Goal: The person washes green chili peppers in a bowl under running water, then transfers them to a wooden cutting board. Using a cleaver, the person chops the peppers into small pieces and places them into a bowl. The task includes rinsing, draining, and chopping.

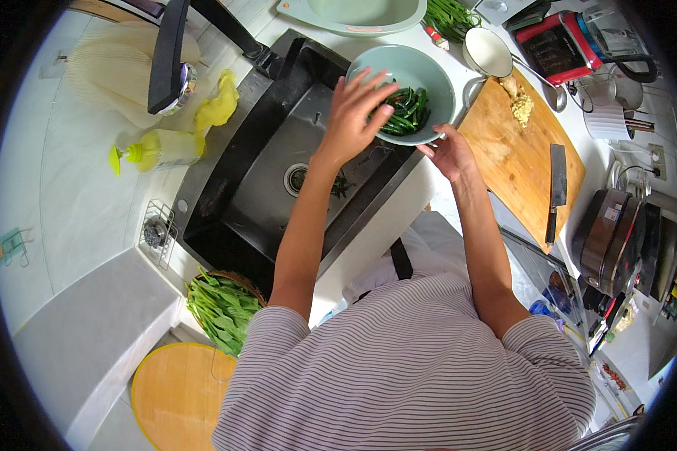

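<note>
A pale green bowl (437, 73) is tilted over the sink's right back corner, with green chili peppers (409, 115) and a bit of red in it. My right hand (451, 152) grips its near right rim, thumb on top. Over the bowl's left side, my left hand (358, 115) has its fingers spread; whether they touch the peppers is unclear. Below lies the black sink (265, 180), with dark green scraps (341, 185) by its drain. A wooden cutting board (508, 152) to the right bears chopped garlic or ginger (522, 110) and a cleaver (557, 175).
A white bowl (488, 52), a ladle (558, 98) and a green basin (350, 25) stand behind. The black faucet (231, 28) reaches over the sink's back left. A yellow pump bottle (161, 151) and a basket of leafy greens (223, 310) are at left.
</note>
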The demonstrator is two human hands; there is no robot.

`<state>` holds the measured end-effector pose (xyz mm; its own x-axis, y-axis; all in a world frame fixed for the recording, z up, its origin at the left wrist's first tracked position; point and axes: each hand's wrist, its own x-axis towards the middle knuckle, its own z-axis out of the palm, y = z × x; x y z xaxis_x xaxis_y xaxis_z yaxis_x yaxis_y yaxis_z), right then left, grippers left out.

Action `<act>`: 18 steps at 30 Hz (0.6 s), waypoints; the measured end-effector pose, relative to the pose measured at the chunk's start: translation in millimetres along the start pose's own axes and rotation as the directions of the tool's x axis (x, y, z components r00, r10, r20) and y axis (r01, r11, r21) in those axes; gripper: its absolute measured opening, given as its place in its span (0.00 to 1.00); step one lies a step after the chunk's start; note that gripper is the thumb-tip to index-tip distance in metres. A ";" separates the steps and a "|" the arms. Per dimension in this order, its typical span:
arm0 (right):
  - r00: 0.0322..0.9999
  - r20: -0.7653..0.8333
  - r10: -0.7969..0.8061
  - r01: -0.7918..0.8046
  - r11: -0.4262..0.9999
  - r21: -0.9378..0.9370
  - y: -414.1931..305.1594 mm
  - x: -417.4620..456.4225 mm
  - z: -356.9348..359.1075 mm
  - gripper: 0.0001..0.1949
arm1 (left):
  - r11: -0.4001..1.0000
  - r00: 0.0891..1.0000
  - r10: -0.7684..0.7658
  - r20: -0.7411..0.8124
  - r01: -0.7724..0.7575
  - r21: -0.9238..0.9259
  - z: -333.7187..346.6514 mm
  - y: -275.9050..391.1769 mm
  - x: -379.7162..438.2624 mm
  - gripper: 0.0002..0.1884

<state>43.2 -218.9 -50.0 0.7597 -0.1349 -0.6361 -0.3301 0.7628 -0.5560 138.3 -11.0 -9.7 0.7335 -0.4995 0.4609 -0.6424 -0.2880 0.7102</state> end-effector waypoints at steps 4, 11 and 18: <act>0.999 -0.025 0.031 -0.030 0.998 0.051 1.8 2.7 -11.6 0.13 | 0.890 0.761 -0.452 -0.465 0.420 -0.178 12.7 -33.5 -55.6 0.05; 0.997 -0.046 -0.068 0.070 0.996 0.054 -11.0 -2.8 -14.9 0.13 | 0.574 0.581 -0.813 0.048 0.785 0.233 79.7 -126.7 -222.3 0.15; 0.984 -0.153 -0.094 0.123 0.974 0.191 -17.8 4.9 -24.5 0.15 | 0.436 0.387 -0.899 0.205 0.756 0.488 111.9 -136.2 -241.5 0.16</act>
<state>39.2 -248.7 -56.3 0.6930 -0.3014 -0.6550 -0.1211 0.8469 -0.5178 23.8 57.5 -277.2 0.8159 -0.1015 -0.5693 0.1660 -0.9019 0.3988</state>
